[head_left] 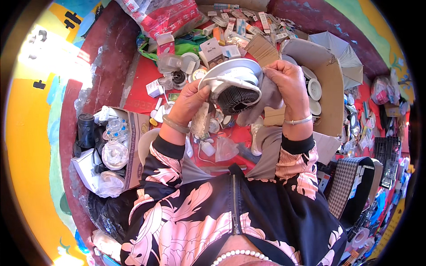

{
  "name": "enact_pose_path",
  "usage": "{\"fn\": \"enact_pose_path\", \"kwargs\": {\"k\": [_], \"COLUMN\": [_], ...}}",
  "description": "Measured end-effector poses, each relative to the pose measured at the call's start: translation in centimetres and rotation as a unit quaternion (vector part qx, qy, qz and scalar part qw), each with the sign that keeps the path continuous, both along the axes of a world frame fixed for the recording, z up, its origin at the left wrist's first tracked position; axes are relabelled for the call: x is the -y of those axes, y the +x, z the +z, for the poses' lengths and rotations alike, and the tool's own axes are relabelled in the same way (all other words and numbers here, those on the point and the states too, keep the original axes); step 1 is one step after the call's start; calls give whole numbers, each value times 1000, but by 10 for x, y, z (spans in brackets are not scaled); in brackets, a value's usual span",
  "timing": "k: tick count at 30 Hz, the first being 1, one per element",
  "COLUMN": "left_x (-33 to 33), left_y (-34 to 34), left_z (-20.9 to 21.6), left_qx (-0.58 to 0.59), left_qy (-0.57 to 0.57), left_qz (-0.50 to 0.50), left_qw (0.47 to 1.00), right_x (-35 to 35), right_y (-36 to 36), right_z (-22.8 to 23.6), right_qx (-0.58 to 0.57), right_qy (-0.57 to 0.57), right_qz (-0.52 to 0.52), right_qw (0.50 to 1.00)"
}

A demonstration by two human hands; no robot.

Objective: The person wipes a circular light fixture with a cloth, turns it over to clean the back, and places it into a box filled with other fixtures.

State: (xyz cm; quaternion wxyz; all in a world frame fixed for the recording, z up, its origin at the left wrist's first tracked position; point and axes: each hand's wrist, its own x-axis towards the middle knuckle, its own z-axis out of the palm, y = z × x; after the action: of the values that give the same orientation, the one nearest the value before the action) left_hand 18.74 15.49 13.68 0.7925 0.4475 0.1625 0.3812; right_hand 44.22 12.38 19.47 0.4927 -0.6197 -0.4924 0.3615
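A round white ceiling downlight with a black ribbed heat sink is held up in front of me, tilted. My left hand pinches its rim on the left side. Over at the light's right edge, my right hand is closed on a grey cloth, which hangs down beside the light and touches it. Part of the rim behind the cloth is hidden. Below the left hand hangs or stands a worn, beige flat piece; what it joins to cannot be made out.
An open cardboard box holding round white lamps stands at the right. Small boxes lie heaped at the back, near a red-and-white sack. A carton at the left holds plastic-wrapped goods. Loose parts litter the red ground cloth around my feet.
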Motion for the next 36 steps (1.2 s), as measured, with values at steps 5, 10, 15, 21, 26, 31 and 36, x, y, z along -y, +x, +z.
{"fn": "enact_pose_path", "kwargs": {"k": [5, 10, 15, 21, 26, 31, 36], "left_x": [-3, -5, -11, -4, -21, -35, -26], "left_y": [0, -4, -14, -16, -17, -20, -13], "left_z": [5, 8, -1, 12, -1, 0, 8], "left_qx": [16, -32, -18, 22, 110, 230, 259], "left_qy": [-31, -6, 7, -49, -150, -253, -279], "left_qz": [8, 35, 38, 115, 118, 153, 185], "left_qw": [999, 999, 999, 992, 975, 927, 906], "right_x": [-7, -6, -8, 2, 7, 2, -4], "right_y": [5, 8, 22, 62, 71, 55, 32], "right_z": [-11, -11, -14, 5, 6, 7, 0], "right_qx": [-99, -167, -173, -269, -122, -134, -367], "right_qy": [18, 8, 40, 219, 177, 136, 98], "right_qz": [-4, -11, -77, -215, -153, -96, -42], "right_qw": [995, 986, 981, 913, 965, 977, 924]}}
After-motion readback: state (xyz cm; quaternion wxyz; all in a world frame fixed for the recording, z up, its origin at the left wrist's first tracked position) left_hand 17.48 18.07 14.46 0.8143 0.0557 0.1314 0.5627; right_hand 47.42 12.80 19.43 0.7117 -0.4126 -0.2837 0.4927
